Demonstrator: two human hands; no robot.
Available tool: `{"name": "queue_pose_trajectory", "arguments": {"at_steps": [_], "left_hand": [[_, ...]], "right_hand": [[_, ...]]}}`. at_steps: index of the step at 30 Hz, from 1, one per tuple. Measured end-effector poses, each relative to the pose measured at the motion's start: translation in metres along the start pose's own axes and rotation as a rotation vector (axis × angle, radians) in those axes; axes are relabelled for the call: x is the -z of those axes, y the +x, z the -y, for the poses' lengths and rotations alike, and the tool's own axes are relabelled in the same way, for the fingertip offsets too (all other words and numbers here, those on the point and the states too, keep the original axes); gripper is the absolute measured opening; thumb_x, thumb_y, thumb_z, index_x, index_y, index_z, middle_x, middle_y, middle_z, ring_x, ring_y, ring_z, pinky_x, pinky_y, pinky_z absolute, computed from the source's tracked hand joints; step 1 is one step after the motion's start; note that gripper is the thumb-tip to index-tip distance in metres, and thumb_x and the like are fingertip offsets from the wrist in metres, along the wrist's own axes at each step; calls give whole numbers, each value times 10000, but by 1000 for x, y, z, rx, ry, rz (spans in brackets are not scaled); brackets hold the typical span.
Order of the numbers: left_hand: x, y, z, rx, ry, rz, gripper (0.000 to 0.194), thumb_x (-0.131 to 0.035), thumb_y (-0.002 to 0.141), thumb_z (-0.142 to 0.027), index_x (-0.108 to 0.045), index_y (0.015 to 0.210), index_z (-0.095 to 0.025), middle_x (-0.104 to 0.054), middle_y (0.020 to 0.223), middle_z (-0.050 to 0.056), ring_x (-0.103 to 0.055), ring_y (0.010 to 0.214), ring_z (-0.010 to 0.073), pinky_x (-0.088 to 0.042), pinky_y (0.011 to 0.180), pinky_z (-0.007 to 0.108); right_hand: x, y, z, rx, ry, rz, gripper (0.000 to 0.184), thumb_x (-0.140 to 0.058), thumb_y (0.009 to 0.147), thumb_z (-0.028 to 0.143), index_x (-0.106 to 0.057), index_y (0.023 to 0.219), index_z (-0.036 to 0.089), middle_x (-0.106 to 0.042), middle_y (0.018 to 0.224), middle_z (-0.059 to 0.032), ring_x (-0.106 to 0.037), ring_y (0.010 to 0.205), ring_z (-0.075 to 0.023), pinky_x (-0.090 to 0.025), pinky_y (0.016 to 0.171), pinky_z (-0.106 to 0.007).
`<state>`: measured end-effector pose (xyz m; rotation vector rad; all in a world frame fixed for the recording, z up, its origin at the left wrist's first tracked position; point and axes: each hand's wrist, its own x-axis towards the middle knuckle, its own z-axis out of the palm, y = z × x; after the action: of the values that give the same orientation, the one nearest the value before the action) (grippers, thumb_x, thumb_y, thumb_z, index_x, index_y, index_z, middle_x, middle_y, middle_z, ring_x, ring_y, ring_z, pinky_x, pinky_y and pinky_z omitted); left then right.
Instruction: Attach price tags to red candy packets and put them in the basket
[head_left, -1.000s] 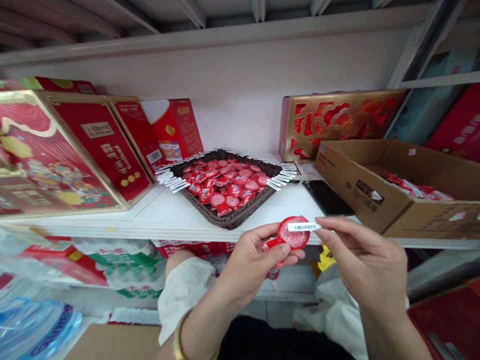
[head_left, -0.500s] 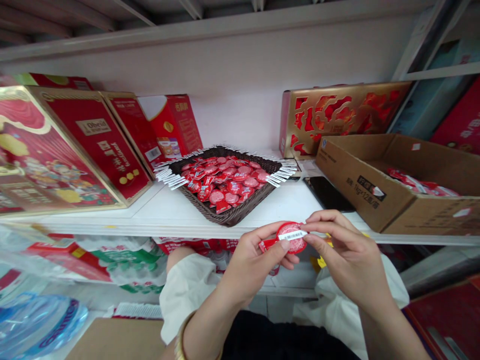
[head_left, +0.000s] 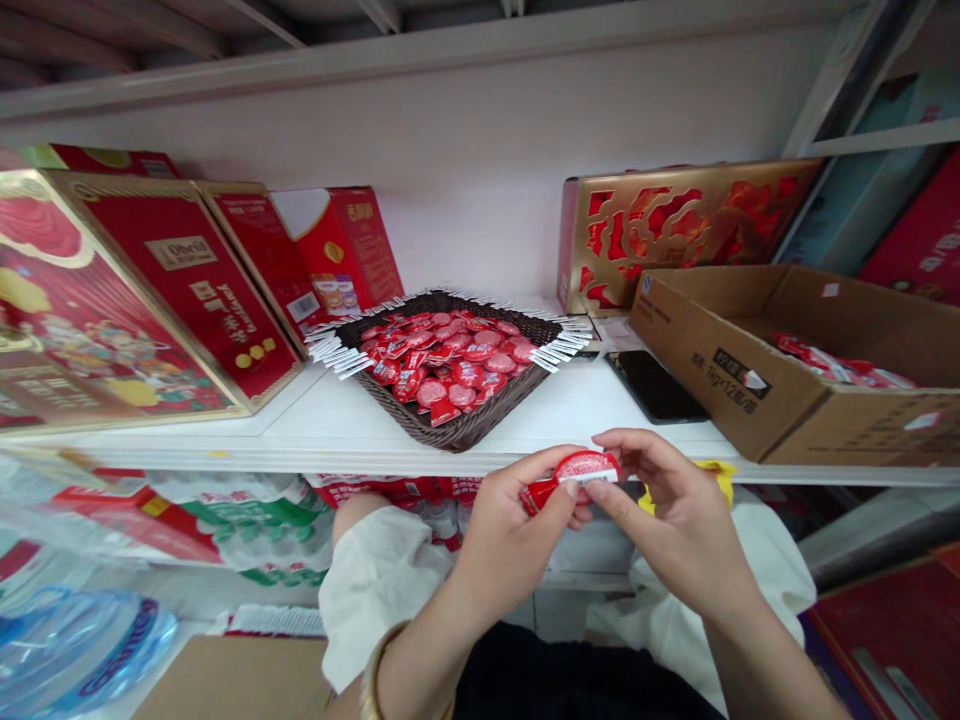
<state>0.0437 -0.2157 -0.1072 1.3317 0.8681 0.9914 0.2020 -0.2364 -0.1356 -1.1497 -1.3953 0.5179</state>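
Your left grip [head_left: 517, 545] is closed on the red round packet [head_left: 571, 478], now tilted nearly edge-on.
Your right grip [head_left: 675, 520] pinches its barcode label [head_left: 598, 476], which no longer juts past the rim; the wicker basket [head_left: 457, 437] sits beyond both.

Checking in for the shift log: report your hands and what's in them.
Left hand, right hand pinching round red packet. Woven basket of similar packets on shelf beyond, untouched.
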Motion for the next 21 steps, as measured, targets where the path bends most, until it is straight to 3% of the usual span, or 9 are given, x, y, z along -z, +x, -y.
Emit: {"name": "queue_pose_trajectory", "arguments": {"at_steps": [3,7,12,21], "left_hand": [[-3,-1,0,-53,69,-11,224,-631,829,-245,-752,1000,-164,-754,872,47,-659,681,143,-547,658,227],[-4,-2,0,-65,112,-10,218,-605,839,-237,-752,986,-170,-754,864,39,-652,666,138,-546,639,220],[-4,0,3,-9,61,-33,252,-637,817,-253,-745,1023,-157,-753,861,54,-649,623,136,-548,605,234],[-1,2,8,51,-7,-53,339,-699,774,-311,-742,1061,-136,-689,637,24,-616,553,138,-531,568,248]], "right_hand": [[-5,0,-2,-86,37,12,172,-725,802,329,-632,879,206,-657,783,-22,-607,714,-164,-505,663,-287],[-6,0,-1,-123,84,31,182,-738,787,339,-630,821,196,-638,724,-19,-595,684,-164,-501,644,-290],[-2,2,-2,-144,156,72,219,-731,803,391,-655,824,187,-657,731,-28,-608,681,-159,-515,649,-285],[2,3,-4,-95,192,79,250,-677,848,435,-717,897,193,-691,788,-41,-633,711,-156,-533,660,-263]]}}
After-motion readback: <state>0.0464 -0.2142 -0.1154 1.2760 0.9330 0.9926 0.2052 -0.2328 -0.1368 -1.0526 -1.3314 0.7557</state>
